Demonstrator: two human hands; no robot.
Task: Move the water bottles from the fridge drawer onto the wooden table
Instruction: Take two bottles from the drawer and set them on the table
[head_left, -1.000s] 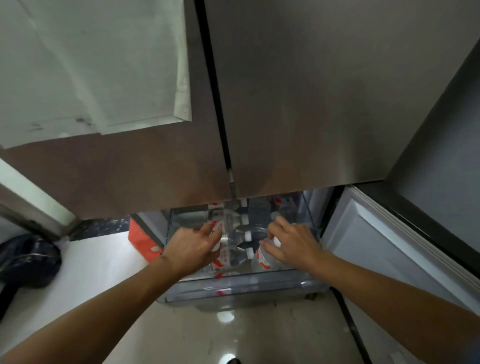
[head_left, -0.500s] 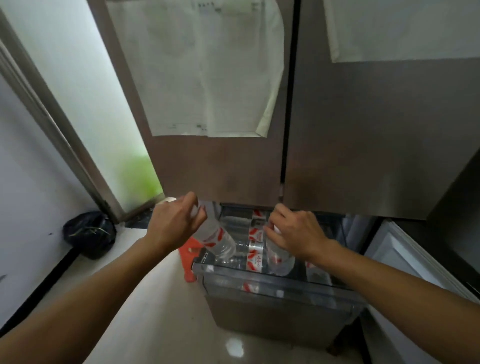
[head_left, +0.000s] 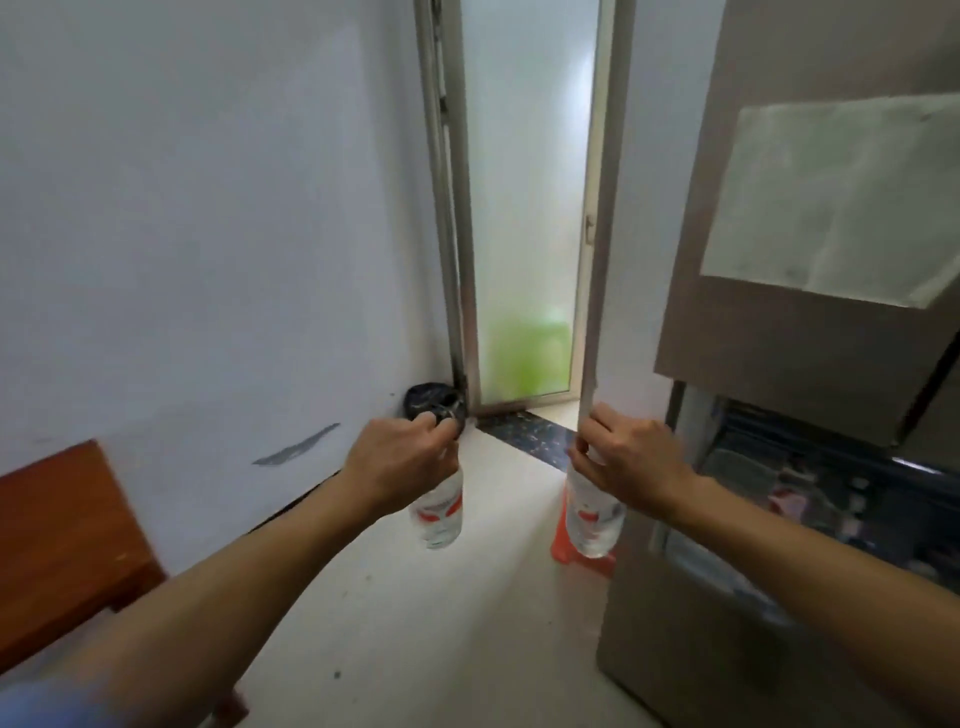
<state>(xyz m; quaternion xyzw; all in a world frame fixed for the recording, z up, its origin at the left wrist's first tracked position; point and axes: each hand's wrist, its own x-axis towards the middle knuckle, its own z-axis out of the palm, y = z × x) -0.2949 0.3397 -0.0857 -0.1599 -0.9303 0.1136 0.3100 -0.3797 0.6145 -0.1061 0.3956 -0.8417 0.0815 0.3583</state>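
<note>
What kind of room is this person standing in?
Probably a home kitchen or utility corner: a steel fridge with its lower drawer open, a frosted glass door, and a wooden table at the side.

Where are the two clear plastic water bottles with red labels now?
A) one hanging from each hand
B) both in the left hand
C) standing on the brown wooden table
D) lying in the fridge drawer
A: the left hand grips one clear red-labelled bottle by its top, the right hand grips the second bottle, above the pale floor.
</note>
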